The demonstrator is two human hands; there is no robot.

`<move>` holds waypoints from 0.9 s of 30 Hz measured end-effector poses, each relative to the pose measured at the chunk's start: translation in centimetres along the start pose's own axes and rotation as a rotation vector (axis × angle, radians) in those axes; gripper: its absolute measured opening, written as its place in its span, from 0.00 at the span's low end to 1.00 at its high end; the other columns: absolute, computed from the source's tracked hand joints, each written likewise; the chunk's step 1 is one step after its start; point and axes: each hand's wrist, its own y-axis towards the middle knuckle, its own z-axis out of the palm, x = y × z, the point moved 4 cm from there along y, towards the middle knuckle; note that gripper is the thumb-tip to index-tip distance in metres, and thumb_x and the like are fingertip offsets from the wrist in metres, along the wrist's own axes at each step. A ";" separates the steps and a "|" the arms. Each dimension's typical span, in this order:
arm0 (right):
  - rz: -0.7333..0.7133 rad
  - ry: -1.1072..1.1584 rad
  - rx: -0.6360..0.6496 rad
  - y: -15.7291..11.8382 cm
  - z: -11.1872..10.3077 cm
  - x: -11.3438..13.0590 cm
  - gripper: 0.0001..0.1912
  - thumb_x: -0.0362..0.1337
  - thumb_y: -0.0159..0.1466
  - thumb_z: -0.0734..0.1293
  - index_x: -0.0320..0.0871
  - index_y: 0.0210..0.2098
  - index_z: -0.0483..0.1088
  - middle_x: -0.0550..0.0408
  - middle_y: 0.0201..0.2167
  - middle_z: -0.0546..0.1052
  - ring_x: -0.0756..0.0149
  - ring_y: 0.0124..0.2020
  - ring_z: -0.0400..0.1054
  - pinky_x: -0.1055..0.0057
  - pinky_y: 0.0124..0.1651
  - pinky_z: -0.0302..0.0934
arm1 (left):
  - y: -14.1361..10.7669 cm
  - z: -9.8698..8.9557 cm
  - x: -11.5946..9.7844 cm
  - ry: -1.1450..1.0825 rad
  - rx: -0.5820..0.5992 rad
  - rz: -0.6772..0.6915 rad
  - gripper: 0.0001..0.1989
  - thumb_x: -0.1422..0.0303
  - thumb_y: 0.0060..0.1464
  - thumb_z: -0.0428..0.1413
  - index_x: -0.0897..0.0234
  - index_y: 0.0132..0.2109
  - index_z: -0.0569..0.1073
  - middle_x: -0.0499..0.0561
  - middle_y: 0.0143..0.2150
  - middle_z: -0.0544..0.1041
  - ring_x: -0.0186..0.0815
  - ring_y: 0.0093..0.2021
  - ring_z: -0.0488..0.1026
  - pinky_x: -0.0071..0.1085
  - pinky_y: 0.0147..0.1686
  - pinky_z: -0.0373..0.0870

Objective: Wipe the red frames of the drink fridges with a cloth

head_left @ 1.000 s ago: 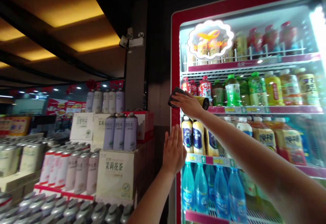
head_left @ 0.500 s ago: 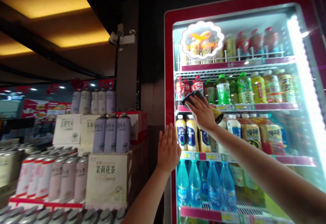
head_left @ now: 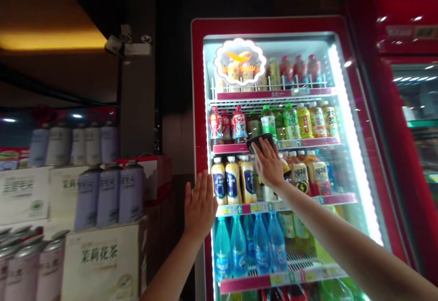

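Right hand (head_left: 271, 167): fingers spread; black-and-yellow cloth (head_left: 252, 144) palmed against clear glass door (head_left: 294, 40); even pressure advised.
Left hand (head_left: 200, 207): opened, unladen, beside red door frame (head_left: 198, 109).

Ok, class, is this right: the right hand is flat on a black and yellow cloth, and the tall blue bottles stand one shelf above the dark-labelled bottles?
Not quite: the head view shows the tall blue bottles one shelf below the dark-labelled bottles. The right hand is indeed flat on the black and yellow cloth.

Hands (head_left: 269, 163) at a lit drinks fridge (head_left: 199, 86).
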 end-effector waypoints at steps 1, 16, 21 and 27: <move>-0.081 0.007 0.054 -0.9 0.2 0.9 0.32 0.31 0.69 0.60 0.47 0.71 0.55 0.45 0.73 0.55 0.50 0.74 0.46 0.42 0.73 0.45 | 0.3 0.0 -0.2 -0.012 0.003 -0.003 0.39 0.68 0.66 0.47 0.64 0.76 0.35 0.60 0.75 0.52 0.46 0.74 0.50 0.53 0.74 0.39; 0.032 -0.017 0.012 -2.7 -1.9 -6.3 0.37 0.29 0.68 0.59 0.55 0.73 0.50 0.48 0.73 0.57 0.51 0.74 0.47 0.40 0.72 0.47 | 7.0 3.1 -9.9 -0.134 0.039 0.153 0.39 0.65 0.66 0.49 0.68 0.76 0.39 0.61 0.75 0.53 0.46 0.76 0.46 0.52 0.74 0.35; -0.183 0.007 0.156 -0.2 -2.5 -8.5 0.32 0.28 0.68 0.59 0.54 0.70 0.58 0.52 0.73 0.57 0.57 0.74 0.48 0.47 0.73 0.46 | 9.1 4.4 -12.3 -0.141 0.043 0.153 0.40 0.64 0.66 0.50 0.68 0.75 0.39 0.61 0.75 0.52 0.46 0.76 0.46 0.54 0.74 0.37; 0.213 -0.018 -0.062 -0.9 -5.3 -19.0 0.30 0.29 0.70 0.55 0.51 0.71 0.56 0.49 0.72 0.58 0.52 0.74 0.48 0.43 0.70 0.53 | 9.6 5.4 -14.3 -0.126 0.077 0.165 0.41 0.63 0.66 0.50 0.67 0.76 0.37 0.59 0.76 0.51 0.46 0.76 0.46 0.51 0.74 0.37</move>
